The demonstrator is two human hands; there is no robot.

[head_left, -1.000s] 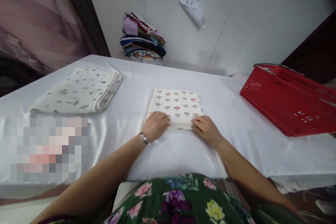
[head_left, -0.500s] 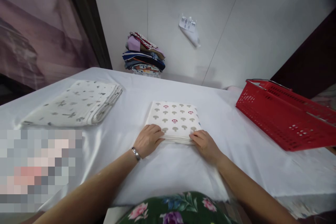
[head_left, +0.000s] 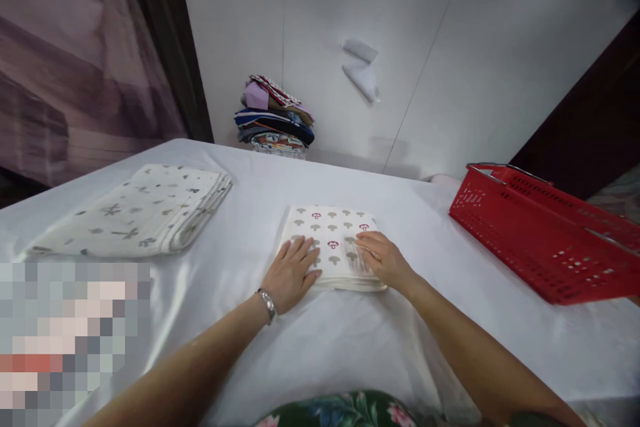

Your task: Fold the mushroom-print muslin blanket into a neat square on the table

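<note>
A folded white cloth with a mushroom print (head_left: 330, 230) lies in the middle of the white-covered table (head_left: 330, 347). My left hand (head_left: 293, 271) rests flat on its near left part, fingers stretched out and slightly spread. A silver watch sits on that wrist. My right hand (head_left: 381, 258) lies palm down on the cloth's near right part, fingers extended along the fabric. Neither hand grips anything.
A larger folded white cloth with grey marks (head_left: 145, 210) lies at the left. A red plastic basket (head_left: 545, 233) stands at the right edge. A stack of coloured folded fabrics (head_left: 275, 117) sits at the back by the wall. A blurred patch covers the lower left.
Both hands have slid forward from the cloth's near edge onto its top surface, and the fingers have flattened out. The camera has tilted up a little.
</note>
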